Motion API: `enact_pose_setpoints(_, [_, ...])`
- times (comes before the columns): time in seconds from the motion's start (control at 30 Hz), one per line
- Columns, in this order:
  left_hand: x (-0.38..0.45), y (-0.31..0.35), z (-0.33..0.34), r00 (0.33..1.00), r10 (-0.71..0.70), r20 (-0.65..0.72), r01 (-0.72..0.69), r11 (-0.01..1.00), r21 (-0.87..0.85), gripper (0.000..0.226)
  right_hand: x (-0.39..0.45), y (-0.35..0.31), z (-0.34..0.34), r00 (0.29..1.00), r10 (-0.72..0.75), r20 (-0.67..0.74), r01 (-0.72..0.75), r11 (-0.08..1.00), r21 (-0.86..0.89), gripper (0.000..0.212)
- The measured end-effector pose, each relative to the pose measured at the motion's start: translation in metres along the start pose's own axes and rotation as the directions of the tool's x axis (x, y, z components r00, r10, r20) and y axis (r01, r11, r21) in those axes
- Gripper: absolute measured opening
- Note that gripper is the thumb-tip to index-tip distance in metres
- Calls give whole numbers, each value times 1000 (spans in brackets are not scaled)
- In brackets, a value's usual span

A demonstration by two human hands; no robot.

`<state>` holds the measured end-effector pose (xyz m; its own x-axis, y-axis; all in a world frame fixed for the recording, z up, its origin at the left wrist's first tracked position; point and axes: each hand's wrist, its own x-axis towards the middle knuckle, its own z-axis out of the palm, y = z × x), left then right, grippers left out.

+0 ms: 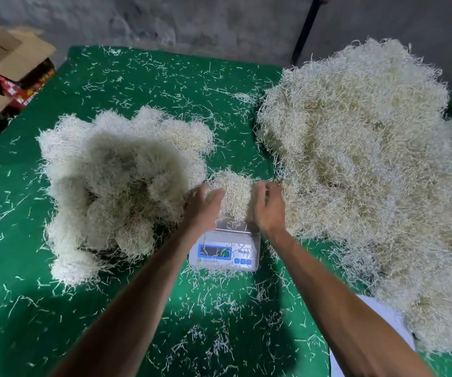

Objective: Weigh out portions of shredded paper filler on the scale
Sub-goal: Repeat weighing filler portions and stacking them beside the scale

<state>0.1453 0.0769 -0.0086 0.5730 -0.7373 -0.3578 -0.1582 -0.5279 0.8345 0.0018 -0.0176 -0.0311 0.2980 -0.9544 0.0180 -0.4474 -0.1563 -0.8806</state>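
Note:
A small white digital scale [224, 251] sits on the green cloth [15, 240] in front of me. A cream clump of shredded paper [234, 193] sits on its platform. My left hand [201, 206] presses the clump's left side with nearly straight fingers. My right hand [269, 206] grips the clump's right side with curled fingers. The scale's display is partly covered by loose shreds and I cannot read it.
A big loose heap of shredded paper [369, 172] fills the right side. A pile of rounded paper portions [116, 186] lies on the left. Cardboard boxes [4, 69] stand at the far left. Stray shreds litter the cloth. A black pole [305, 28] rises at the back.

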Motion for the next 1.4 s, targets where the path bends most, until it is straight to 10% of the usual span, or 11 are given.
enact_pose_setpoints(0.2, [44,25,32,997,-80,11,81,994,-78,88,9,-4,46,994,-18,108,7,995,97,41])
enact_pose_setpoints(0.37, [46,31,45,963,-268,22,267,942,-204,122,37,-14,28,945,303,127,-328,877,352,51])
enact_pose_setpoints(0.53, [20,54,72,964,-234,129,266,887,-377,105,58,-13,4,920,378,103,-391,876,284,42])
enact_pose_setpoints(0.73, [-21,78,56,994,-33,107,64,952,-299,30,87,15,-84,844,520,-131,-496,850,174,42])
enact_pose_setpoints(0.87, [-16,73,13,987,-58,151,111,924,-367,38,82,25,-139,972,232,29,-215,934,-284,56])
enact_pose_setpoints(1.03, [-18,79,50,977,-80,196,133,953,-273,34,35,-31,-85,965,87,246,-109,991,78,63])
enact_pose_setpoints(1.17, [-31,78,85,980,-99,172,150,938,-313,35,39,-35,-65,908,237,346,-309,936,171,35])
enact_pose_setpoints(1.4, [-61,58,67,992,60,112,-33,972,-235,43,97,1,-121,884,467,-14,-467,884,25,28])
